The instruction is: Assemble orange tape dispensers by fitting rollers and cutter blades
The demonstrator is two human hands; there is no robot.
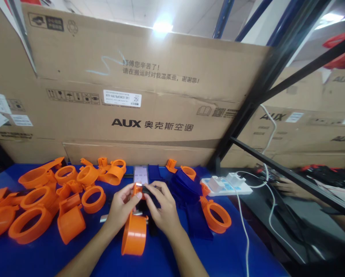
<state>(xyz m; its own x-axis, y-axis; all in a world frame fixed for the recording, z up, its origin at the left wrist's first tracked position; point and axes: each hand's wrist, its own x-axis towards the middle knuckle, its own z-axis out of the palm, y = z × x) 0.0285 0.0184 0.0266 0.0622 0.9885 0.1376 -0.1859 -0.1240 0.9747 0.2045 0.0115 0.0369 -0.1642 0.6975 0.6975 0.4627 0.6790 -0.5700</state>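
My left hand [124,204] is closed around the upper arm of an orange plastic tape dispenser [134,235]. The dispenser's wide ring hangs down over the blue tabletop. At its top end, my right hand [161,204] pinches a small black part [145,190] against the orange plastic. A bright metallic-looking edge shows at that end, between the two hands. Just beyond my fingers stands a phone [140,174] with a timer on its screen. Dark small items lie under my hands, partly hidden, and a short silvery strip [103,218] lies left of my left wrist.
Several orange dispenser parts [93,200] crowd the left of the blue table [103,254]. To the right are dark blue plastic pieces [186,184], another orange ring part [218,217] and a white power strip [244,189] with cables. Cardboard boxes [161,104] rise behind; another person's arm [299,191] shows far right.
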